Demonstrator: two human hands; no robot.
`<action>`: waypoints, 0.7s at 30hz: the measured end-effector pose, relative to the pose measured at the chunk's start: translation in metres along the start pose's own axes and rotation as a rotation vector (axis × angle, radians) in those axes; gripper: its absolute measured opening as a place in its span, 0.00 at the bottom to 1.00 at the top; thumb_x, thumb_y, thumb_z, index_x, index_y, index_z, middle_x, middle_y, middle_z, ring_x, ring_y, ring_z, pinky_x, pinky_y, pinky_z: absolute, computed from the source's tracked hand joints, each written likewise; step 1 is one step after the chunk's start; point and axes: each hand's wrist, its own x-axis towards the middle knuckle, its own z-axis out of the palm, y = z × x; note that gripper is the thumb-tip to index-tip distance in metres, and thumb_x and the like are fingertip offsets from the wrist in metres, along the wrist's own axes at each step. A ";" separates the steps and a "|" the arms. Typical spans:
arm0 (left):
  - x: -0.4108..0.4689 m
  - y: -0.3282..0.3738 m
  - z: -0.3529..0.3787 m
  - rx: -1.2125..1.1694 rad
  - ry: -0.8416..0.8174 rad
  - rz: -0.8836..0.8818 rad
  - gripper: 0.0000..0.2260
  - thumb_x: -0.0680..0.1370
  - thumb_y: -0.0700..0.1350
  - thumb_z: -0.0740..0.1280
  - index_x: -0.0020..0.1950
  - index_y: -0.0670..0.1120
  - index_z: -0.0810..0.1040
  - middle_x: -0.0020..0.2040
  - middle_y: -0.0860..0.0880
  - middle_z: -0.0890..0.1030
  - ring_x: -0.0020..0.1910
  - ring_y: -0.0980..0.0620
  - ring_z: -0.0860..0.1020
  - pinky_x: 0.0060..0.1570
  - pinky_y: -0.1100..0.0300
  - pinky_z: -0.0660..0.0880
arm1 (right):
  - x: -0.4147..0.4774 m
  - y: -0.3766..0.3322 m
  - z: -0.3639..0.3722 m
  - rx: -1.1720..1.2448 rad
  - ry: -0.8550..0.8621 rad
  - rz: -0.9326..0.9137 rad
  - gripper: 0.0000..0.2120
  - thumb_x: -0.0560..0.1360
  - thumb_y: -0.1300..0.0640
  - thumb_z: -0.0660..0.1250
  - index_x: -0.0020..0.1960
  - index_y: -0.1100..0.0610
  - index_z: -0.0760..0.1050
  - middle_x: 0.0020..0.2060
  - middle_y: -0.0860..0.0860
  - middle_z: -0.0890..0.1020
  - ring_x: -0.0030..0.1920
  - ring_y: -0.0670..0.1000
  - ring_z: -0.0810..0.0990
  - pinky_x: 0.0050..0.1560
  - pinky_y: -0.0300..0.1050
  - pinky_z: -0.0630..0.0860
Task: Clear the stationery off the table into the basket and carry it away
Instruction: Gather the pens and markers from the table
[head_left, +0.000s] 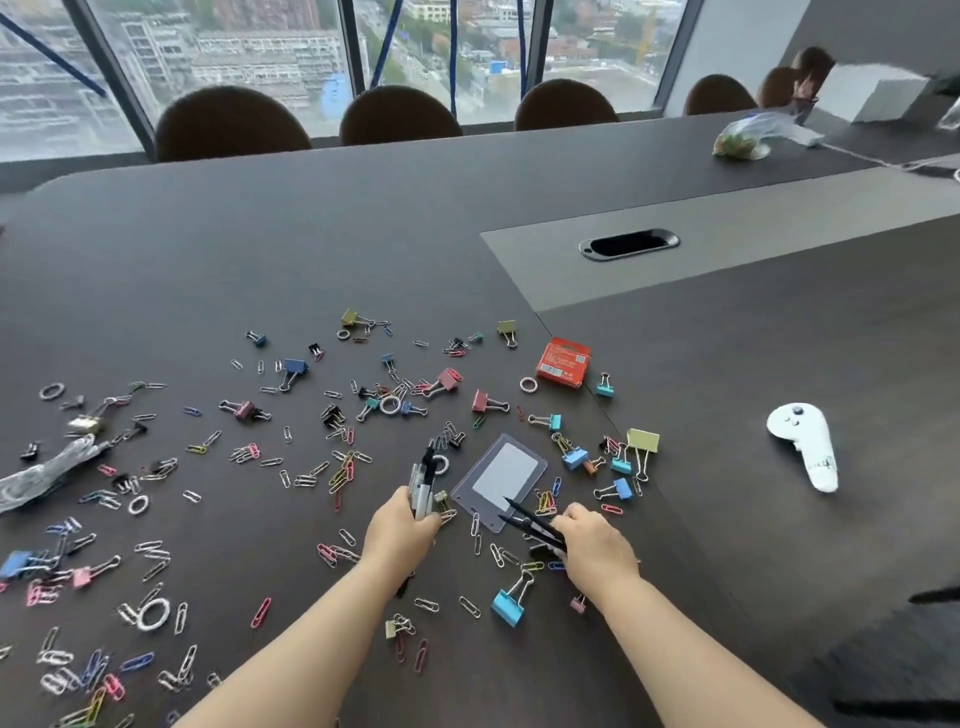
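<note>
Black pens (532, 522) lie pinched in the right grip (597, 545), while the left grip (402, 527) clutches a pen bundle (422, 480).

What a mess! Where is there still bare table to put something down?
Bare: the far stretch between the clips and the chairs; the right side between the red box and the white controller. Crowded: everything near and left, thickest around the card sleeve, where the left hand grips pens and the right hand grips black pointed tools.

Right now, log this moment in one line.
left hand: holds pen bundle | right hand: holds black pens | clips: scattered on table | basket: not in view
</note>
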 end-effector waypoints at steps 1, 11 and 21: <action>-0.002 -0.003 -0.001 -0.054 -0.007 -0.029 0.03 0.74 0.41 0.63 0.46 0.45 0.69 0.36 0.48 0.80 0.37 0.46 0.78 0.34 0.56 0.71 | 0.001 -0.001 -0.001 -0.024 0.002 -0.016 0.14 0.75 0.63 0.63 0.59 0.53 0.70 0.57 0.49 0.72 0.56 0.52 0.71 0.47 0.45 0.74; -0.040 -0.040 -0.069 -0.243 0.281 -0.096 0.04 0.74 0.42 0.64 0.43 0.50 0.70 0.35 0.50 0.76 0.37 0.47 0.74 0.40 0.55 0.70 | 0.028 -0.092 -0.055 0.056 -0.028 -0.287 0.12 0.77 0.53 0.60 0.59 0.54 0.66 0.52 0.54 0.78 0.53 0.57 0.76 0.47 0.47 0.71; -0.181 -0.131 -0.223 0.001 0.758 -0.157 0.11 0.75 0.45 0.65 0.57 0.46 0.73 0.42 0.48 0.79 0.43 0.46 0.77 0.40 0.58 0.68 | -0.006 -0.277 -0.049 0.032 -0.125 -0.700 0.05 0.75 0.59 0.58 0.46 0.54 0.61 0.39 0.52 0.74 0.39 0.56 0.71 0.36 0.44 0.65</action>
